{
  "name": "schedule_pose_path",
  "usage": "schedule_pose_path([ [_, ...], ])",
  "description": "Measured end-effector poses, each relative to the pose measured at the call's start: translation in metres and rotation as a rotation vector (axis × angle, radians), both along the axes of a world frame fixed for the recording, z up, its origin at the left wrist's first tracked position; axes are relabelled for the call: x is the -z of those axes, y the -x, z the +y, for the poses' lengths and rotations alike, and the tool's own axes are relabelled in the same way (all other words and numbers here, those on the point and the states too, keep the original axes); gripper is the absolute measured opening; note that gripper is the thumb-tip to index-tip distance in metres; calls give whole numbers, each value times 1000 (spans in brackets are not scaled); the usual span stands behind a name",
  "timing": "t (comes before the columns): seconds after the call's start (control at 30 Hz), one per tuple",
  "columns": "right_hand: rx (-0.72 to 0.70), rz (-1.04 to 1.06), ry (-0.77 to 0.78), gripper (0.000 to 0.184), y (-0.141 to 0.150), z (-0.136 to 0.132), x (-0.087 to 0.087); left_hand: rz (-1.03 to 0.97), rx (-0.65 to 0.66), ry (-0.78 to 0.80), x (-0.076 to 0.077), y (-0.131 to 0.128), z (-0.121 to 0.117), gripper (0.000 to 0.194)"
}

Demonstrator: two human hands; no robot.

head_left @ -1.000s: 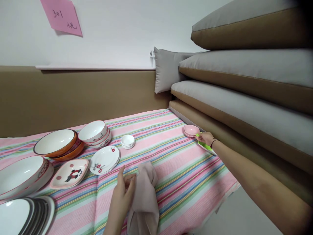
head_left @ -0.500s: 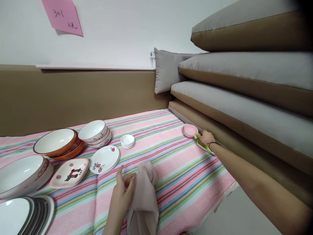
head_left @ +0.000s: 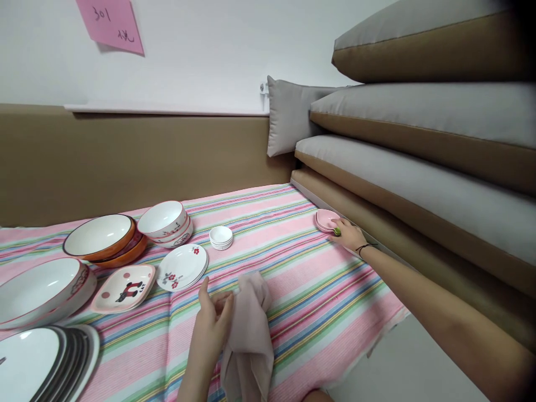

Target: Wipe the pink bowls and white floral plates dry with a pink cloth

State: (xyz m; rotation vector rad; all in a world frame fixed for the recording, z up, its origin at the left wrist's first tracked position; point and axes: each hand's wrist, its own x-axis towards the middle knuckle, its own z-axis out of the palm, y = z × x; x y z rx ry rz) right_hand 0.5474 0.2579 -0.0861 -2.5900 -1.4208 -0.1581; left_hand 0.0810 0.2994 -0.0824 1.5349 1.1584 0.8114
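Note:
My right hand point(head_left: 349, 235) reaches to the far right of the cloth-covered surface. Its thumb and forefinger close around the green handle end of a pink dish point(head_left: 327, 219), which rests on another like it. A white-edged green dish beneath this hand is mostly hidden. Nearer to me, my left hand point(head_left: 213, 318) has its thumb raised and its fingers curled against a beige-grey cloth point(head_left: 250, 324), which hangs down beside it. Left of that hand lie white plates with red flowers point(head_left: 182, 268) and a stack of small white dishes point(head_left: 220, 237).
A striped tablecloth point(head_left: 301, 312) covers the surface. At left stand orange bowls point(head_left: 125, 254), white bowls point(head_left: 164, 220), a large white bowl point(head_left: 37, 290), cat-pattern dishes point(head_left: 123, 289) and dark-edged plates point(head_left: 31, 360). Stacked cushions point(head_left: 410, 162) line the right side.
My right hand has shifted slightly left, its fingers now over the pink dish's rim and covering most of the green dish. My left hand and the cloth stay nearly still. The view shifts slightly.

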Motion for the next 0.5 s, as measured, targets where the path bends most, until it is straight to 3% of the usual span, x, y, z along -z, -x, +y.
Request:
schedule_pose_path([
  [0.2,-22,-74,63,56,-4,5,5,-20,-2,-3,-3,-1,-1,85],
  [0.4,-200,-98,184,41,-9,26,-1,-20,-8,-6,-1,-1,0,85],
  [0.5,-227,-84,240,43,-10,35,-3,-23,-20,-4,0,0,1,85],
])
